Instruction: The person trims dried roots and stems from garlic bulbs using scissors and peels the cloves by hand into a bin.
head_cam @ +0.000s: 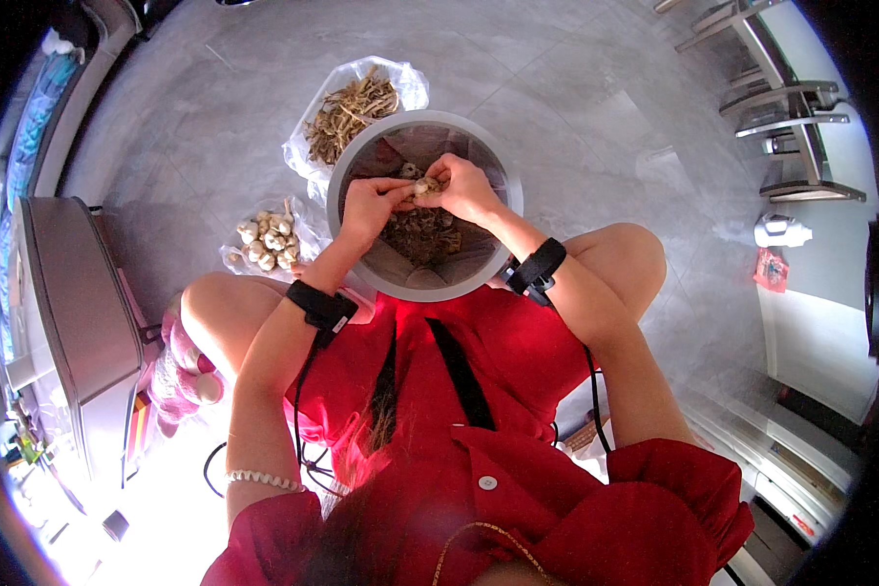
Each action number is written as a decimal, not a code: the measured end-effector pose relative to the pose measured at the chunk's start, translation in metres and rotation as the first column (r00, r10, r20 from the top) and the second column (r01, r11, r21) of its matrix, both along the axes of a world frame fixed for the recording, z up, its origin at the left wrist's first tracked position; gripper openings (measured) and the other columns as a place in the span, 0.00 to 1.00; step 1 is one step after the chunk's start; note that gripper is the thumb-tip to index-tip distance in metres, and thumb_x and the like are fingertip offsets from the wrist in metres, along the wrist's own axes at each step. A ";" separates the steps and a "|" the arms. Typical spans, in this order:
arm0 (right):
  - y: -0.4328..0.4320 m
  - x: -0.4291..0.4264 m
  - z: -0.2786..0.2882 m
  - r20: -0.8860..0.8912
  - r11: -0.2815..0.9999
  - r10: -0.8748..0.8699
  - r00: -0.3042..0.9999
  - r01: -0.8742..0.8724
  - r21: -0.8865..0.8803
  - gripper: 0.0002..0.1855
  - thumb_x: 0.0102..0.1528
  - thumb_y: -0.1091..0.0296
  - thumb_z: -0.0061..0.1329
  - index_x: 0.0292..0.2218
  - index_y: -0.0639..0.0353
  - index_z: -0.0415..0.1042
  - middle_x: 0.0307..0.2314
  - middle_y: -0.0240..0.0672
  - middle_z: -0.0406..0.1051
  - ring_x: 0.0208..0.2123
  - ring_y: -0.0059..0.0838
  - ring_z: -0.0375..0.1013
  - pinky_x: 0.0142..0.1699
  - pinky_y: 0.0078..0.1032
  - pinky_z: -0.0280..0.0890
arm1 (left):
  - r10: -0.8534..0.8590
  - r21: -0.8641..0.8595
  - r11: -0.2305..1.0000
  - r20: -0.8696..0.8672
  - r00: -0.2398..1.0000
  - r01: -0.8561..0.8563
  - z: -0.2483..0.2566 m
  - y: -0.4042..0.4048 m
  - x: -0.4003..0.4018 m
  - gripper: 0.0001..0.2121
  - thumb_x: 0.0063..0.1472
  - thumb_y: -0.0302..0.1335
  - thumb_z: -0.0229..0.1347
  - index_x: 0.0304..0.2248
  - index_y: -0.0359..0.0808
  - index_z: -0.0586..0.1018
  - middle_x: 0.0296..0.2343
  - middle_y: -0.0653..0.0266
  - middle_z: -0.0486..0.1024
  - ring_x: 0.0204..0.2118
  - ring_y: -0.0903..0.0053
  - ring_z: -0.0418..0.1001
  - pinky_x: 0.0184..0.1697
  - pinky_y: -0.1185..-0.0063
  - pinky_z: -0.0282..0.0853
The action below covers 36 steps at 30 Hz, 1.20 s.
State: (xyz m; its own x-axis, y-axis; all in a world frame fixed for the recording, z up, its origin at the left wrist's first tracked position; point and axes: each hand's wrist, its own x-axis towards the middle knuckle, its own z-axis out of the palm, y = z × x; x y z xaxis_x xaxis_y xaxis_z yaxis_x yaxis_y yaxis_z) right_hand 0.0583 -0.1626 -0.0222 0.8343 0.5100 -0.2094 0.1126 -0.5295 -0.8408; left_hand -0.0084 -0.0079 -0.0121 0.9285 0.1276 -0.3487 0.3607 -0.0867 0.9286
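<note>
A garlic bulb (pixel 426 186) is held above a round grey bin (pixel 514 212) that stands between my knees. My left hand (pixel 372 205) pinches its left side with thumb and fingertips. From the right, my right hand (pixel 463 189) grips the same bulb with bent fingers. Dry brown scraps, likely garlic skins and roots (pixel 428 238), lie in the bin below my hands. To the left, several pale garlic bulbs (pixel 267 238) rest on a clear plastic bag. Behind the bin, an open clear plastic bag (pixel 410 77) holds a heap of dried stalks (pixel 348 113).
Grey tiled floor (pixel 579 110) surrounds the bin. A grey box-like cabinet (pixel 80 278) is at left, near a pink plush item (pixel 179 373). Chairs (pixel 791 102) stand far right, with a white plastic bottle (pixel 782 231) and a red packet (pixel 771 270) below. Black cables hang from both wrist straps.
</note>
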 end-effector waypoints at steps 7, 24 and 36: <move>0.000 0.002 -0.006 -0.048 1.000 -0.011 0.999 0.012 0.016 0.24 0.33 0.60 0.60 0.29 0.65 0.65 0.24 0.42 0.69 0.29 0.35 0.70 0.34 0.26 0.63 | -0.007 0.085 0.996 0.053 0.999 0.002 -0.009 0.000 0.002 0.08 0.49 0.22 0.52 0.30 0.26 0.75 0.20 0.61 0.74 0.21 0.81 0.72 0.24 0.87 0.66; -0.003 0.002 0.004 0.040 0.997 0.056 0.998 -0.054 -0.050 0.19 0.37 0.70 0.56 0.33 0.60 0.65 0.25 0.35 0.70 0.29 0.25 0.70 0.35 0.20 0.63 | 0.024 0.415 0.907 0.103 0.994 -0.065 -0.014 0.005 0.000 0.08 0.46 0.27 0.55 0.25 0.31 0.77 0.16 0.61 0.73 0.16 0.79 0.71 0.19 0.83 0.65; 0.004 -0.007 0.012 0.188 0.991 0.132 0.973 -0.130 -0.022 0.18 0.37 0.71 0.55 0.33 0.62 0.66 0.25 0.42 0.70 0.29 0.35 0.70 0.34 0.25 0.63 | -0.042 0.209 0.977 0.023 0.999 0.036 -0.013 0.000 -0.001 0.10 0.49 0.29 0.54 0.29 0.30 0.77 0.18 0.64 0.74 0.19 0.86 0.68 0.24 0.86 0.64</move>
